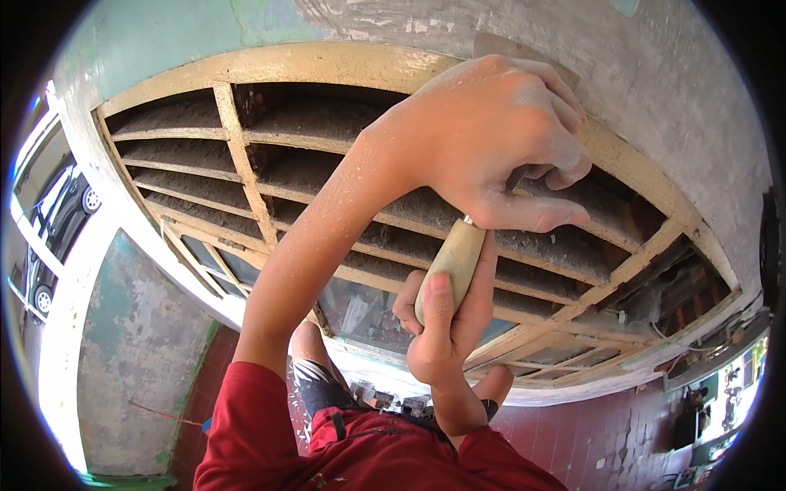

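My right hand is wrapped round the pale handle of a scraper, its thumb lying along the handle. The tool points up at the wall. My left hand is raised over the tool's front part, dusty, with its fingers curled and its thumb out. Most of the blade is hidden behind this hand; a flat brownish-grey edge shows past the knuckles against the wall. Behind both hands runs a cream wooden vent frame with dark, dusty slats.
A grey wall with worn green paint surrounds the frame. Below are glazed window panes and a red tiled floor. A low patchy wall stands at left, with a dark car outside. Clutter lies at the far right.
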A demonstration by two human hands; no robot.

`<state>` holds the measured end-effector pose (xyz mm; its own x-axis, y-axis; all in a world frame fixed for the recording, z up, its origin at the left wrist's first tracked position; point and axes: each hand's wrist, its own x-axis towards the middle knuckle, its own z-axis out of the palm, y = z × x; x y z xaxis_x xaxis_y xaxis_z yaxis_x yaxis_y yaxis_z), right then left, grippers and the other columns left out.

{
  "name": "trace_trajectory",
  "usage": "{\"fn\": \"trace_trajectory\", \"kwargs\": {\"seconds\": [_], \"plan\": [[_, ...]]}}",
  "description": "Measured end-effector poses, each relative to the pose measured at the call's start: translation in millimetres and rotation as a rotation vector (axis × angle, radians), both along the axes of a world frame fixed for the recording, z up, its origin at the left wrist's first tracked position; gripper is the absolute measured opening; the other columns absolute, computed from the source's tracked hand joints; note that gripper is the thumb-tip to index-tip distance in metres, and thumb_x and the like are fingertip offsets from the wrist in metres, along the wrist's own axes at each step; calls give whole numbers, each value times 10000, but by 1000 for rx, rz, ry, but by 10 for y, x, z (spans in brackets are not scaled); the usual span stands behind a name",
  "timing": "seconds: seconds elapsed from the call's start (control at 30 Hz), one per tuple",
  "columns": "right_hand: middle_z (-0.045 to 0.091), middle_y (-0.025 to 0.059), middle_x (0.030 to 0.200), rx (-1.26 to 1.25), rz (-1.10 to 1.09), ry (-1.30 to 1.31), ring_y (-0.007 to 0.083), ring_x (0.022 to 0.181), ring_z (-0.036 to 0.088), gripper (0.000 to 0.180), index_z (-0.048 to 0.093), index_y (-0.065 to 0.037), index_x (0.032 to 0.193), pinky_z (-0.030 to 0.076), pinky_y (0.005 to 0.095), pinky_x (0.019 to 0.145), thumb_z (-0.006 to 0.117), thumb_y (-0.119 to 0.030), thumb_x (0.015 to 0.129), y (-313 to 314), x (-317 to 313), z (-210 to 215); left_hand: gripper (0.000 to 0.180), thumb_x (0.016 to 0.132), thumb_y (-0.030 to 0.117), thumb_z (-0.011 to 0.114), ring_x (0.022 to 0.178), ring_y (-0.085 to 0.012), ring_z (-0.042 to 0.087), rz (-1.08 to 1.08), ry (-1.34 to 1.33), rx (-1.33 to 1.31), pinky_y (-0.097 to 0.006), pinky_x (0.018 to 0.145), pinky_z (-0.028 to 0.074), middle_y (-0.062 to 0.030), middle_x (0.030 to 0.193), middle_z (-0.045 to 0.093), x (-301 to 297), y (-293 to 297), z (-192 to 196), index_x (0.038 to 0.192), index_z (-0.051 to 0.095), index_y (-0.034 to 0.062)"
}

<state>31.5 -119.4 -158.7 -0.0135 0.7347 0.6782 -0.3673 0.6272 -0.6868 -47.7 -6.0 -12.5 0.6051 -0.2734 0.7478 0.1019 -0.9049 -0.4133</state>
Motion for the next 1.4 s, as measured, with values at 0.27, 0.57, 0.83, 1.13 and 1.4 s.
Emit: {"fn": "trace_trajectory", "kwargs": {"seconds": [0.27,0.57,0.83,1.13,1.4], "plan": [[440,12,614,-15,11,4,58,416,331,642,122,85,1557,261,219,413,418,-178,1051,11,13,-48,371,780,412,724,618,-315,560,-5,-7,4,-387,687,507,-52,563,495,13,-7,-41,623,584,107],[442,3,634,4,7,3,53,426,336,634,132,94,1552,268,221,415,415,-161,1045,36,59,-46,339,774,381,737,620,-308,568,-13,-17,-3,-381,724,520,-48,570,507,25,-5,-44,639,604,100],[446,9,622,-11,14,19,53,426,337,662,138,87,1555,258,219,422,442,-186,1033,40,48,-38,327,765,373,747,621,-299,579,-6,-17,12,-375,735,514,-44,569,515,-4,-18,27,640,603,107],[438,5,612,20,17,26,53,428,341,633,162,90,1545,242,222,416,429,-185,1041,88,38,28,324,770,366,745,654,-299,590,-26,-23,24,-374,725,510,-41,588,533,2,-15,95,635,606,107],[436,2,611,15,26,-24,50,433,339,641,158,91,1550,245,220,427,433,-190,1043,119,59,38,313,760,370,746,661,-302,590,-7,-87,6,-369,775,520,-43,592,527,-56,-11,41,648,620,106]]}}
